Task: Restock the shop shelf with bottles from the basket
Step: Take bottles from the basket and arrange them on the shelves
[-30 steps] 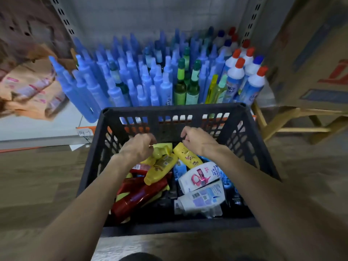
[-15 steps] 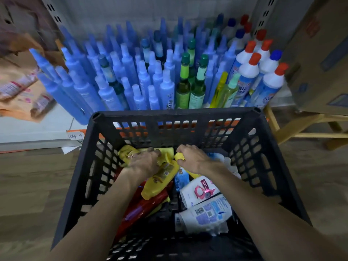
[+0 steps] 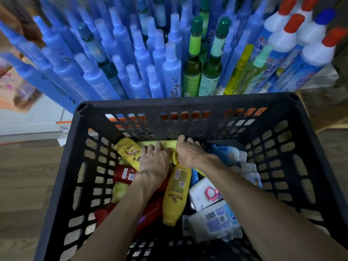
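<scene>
Shelf [image 3: 37,119] rows look crowded, yet the basket [image 3: 188,102] holds plenty; left hand [image 3: 154,163] and right hand [image 3: 190,153] curl fingers around yellow bottles [image 3: 128,149].

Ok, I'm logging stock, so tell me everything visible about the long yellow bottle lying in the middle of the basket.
The yellow bottle is glossy plastic, flattish, lying back label up, showing small print and a QR code. Its near end points toward the camera; its far end disappears under the left hand and right hand. It rests on red bottles in the black basket, white packs at its right.
</scene>
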Motion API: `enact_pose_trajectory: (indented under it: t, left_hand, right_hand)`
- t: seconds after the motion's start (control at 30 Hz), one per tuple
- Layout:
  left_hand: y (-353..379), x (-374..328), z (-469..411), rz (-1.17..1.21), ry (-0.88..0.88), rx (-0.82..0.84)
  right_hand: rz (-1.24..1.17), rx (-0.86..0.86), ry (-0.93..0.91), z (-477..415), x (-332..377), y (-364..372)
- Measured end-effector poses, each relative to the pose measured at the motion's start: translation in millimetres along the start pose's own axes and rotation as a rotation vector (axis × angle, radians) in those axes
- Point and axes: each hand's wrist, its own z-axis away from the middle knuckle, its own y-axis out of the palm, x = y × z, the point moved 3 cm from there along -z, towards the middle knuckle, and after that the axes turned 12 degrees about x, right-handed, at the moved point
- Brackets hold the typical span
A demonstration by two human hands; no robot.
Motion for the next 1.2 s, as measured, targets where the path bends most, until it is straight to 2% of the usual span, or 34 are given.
enact_pose_trajectory:
  t: [0.2, 0.27, 0.37, 0.47, 0.53, 0.63, 0.77, 0.93, 1.07, 1.2]
  left_hand:
    - [-7, 9, 6, 0.168, 0.034, 0.124]
    - [-12, 13, 11, 0.245, 0.049, 0.134]
    - [-27, 31, 21, 0.413, 0.088, 0.088]
    - [-37, 62, 31, 0.693, 0.124, 0.028]
    - [-38, 76, 38, 0.811, 0.138, -0.013]
    - [-35, 77, 43, 0.819, 0.143, -0.076]
    - [-32, 77, 46, 0.816, 0.148, -0.136]
    - [-49, 83, 62, 1.045, 0.181, -0.271]
    - [-90, 74, 93, 1.23, 0.233, -0.357]
    - [-140, 62, 152, 1.228, 0.237, -0.32]
  right_hand:
    - [0.001, -0.069, -0.089, 9, 2, 4]
    - [-0.005, -0.027, -0.135, 5, 1, 3]
    - [0.022, 0.067, -0.079, -7, 4, 5]
    - [0.219, -0.007, 0.051, -18, 20, 11]
    - [0.332, -0.062, 0.052, -20, 32, 15]
    - [0.399, -0.068, -0.058, -11, 38, 16]
    - [0.353, -0.131, -0.124, 20, 31, 15]
    - [0.131, -0.173, -0.154, 70, 3, -19]
    - [-0.25, -0.221, -0.14, 125, -23, -46]
    - [-0.688, -0.146, -0.103, 209, -32, -64]
